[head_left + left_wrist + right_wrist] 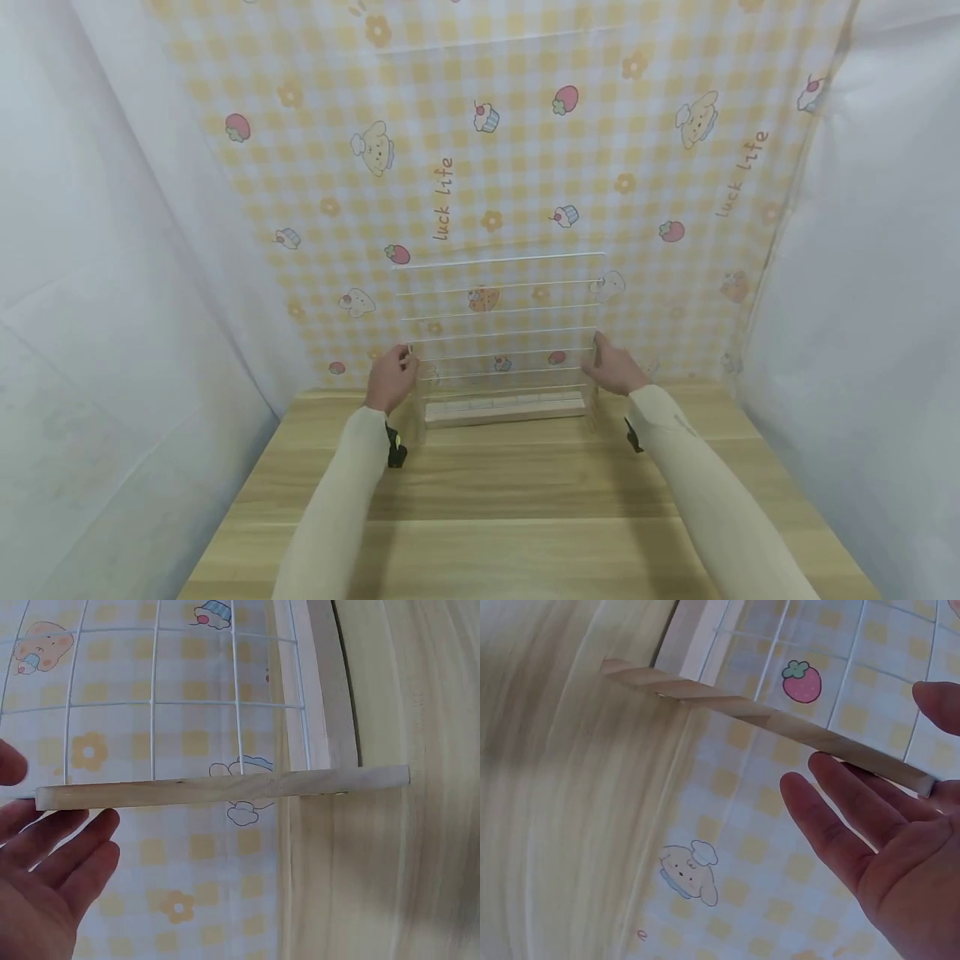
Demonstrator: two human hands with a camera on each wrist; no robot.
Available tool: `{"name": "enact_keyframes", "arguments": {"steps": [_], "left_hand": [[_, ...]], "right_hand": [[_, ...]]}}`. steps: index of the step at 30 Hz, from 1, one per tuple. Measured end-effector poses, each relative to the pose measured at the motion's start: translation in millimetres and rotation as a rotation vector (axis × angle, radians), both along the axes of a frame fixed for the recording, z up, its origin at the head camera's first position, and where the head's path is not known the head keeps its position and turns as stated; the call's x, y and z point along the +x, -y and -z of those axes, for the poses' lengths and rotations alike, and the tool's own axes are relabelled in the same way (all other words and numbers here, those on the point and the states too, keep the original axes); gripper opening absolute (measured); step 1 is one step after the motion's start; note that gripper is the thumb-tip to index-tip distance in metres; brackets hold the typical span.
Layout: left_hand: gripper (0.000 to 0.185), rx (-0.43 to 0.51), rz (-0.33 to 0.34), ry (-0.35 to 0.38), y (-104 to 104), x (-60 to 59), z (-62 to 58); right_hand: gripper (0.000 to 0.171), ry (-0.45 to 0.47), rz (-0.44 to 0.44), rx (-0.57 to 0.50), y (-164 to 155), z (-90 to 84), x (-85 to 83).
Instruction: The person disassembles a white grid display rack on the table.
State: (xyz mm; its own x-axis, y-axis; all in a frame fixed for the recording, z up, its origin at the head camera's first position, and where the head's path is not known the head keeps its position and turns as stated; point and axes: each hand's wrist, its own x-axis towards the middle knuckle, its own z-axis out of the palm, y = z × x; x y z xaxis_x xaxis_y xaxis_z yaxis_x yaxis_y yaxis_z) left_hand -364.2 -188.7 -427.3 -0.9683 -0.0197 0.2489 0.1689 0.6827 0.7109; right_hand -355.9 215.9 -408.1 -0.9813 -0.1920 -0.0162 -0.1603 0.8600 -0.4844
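- White wire grid rack (498, 333) with wooden side posts and a wooden base strip (504, 410) stands upright at the far edge of the wooden table (525, 500), close against the yellow checked backdrop cloth (480, 167).
- Left hand (392, 377): at the rack's left post. Left wrist view shows the fingers (67, 851) straight and loosely spread just under the post (225, 787), thumb tip on the other side of it; not curled round the wood. Actual contact cannot be confirmed.
- Right hand (613, 367): at the right post. Right wrist view shows the palm spread, fingers (840, 806) straight and lying along the post (780, 724), thumb apart above; no pinch visible.
- Progress, as a judgement: the rack is set on its base and bracketed by both hands, one per side; looks like an early stage of steadying or taking hold. No firm grasp is made and the rack is not lifted.
- Hidden or unclear: thin wires nearly vanish against the cloth in the head view, so the bar count is uncertain. Rack feet and how the base meets the table are hard to make out. Right wrist view is blurred on the table side. Both wrist views cut off part of each hand.
- White sheets (112, 250) hang on both sides of the table.
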Motion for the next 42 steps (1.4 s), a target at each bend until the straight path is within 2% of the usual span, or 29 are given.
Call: {"name": "enact_keyframes", "arguments": {"steps": [2, 5, 7, 9, 14, 17, 19, 21, 24, 27, 29, 31, 34, 39, 42], "left_hand": [[0.039, 0.006, -0.038, -0.039, 1.8, 4.0, 3.2], [0.037, 0.071, -0.083, -0.099, 5.9, 12.5, 9.1], [0.032, 0.134, -0.092, -0.137, 9.1, 19.3, 13.7], [0.026, 0.194, -0.086, -0.145, 11.5, 28.6, 18.4], [0.025, 0.301, -0.07, -0.108, 9.6, 64.8, 30.8], [0.025, 0.296, -0.048, -0.146, 3.7, 89.0, 37.8], [0.022, 0.302, -0.045, -0.182, -1.9, 102.5, 40.5], [0.02, 0.333, -0.053, -0.188, -8.7, 115.5, 40.6], [0.016, 0.414, -0.072, -0.189, -18.9, 135.8, 37.3], [0.012, 0.466, -0.085, -0.21, -26.9, 156.1, 33.5], [0.011, 0.47, -0.088, -0.253, -30.4, 165.3, 33.5], [0.012, 0.473, -0.093, -0.297, -33.6, 170.4, 33.2], [0.014, 0.496, -0.1, -0.33, -37.8, 172.8, 32.4], [0.015, 0.519, -0.131, -0.322, -42.4, 173.3, 32.8], [0.015, 0.534, -0.138, -0.309, -44.4, 172.8, 35.2]], "right_hand": [[0.078, -0.016, -0.007, 0.032, 0.8, 1.2, 0.2], [0.077, -0.03, -0.007, 0.053, 1.8, 3.2, 0.0], [0.076, -0.043, -0.009, 0.064, 2.3, 4.5, -1.0], [0.075, -0.053, -0.019, 0.062, 2.7, 6.0, -2.7], [0.073, -0.069, -0.053, 0.025, 6.6, 7.8, -6.8], [0.073, -0.073, -0.061, 0.005, 7.9, 10.5, -9.3], [0.074, -0.08, -0.065, 0.004, 7.7, 12.5, -10.2], [0.075, -0.065, -0.043, -0.015, 11.1, 11.4, -6.8], [0.068, -0.113, 0.038, -0.066, 26.4, 9.6, 3.5], [0.065, -0.235, 0.129, -0.205, 52.0, 7.4, 16.3], [0.066, -0.328, 0.126, -0.32, 69.6, 6.2, 21.9], [0.075, -0.376, 0.093, -0.399, 84.5, 4.2, 24.7], [0.092, -0.385, 0.05, -0.425, 100.7, 2.2, 24.2], [0.117, -0.407, -0.006, -0.361, 110.0, 8.5, 16.7], [0.123, -0.464, -0.022, -0.343, 110.8, 15.8, 8.8]]}}
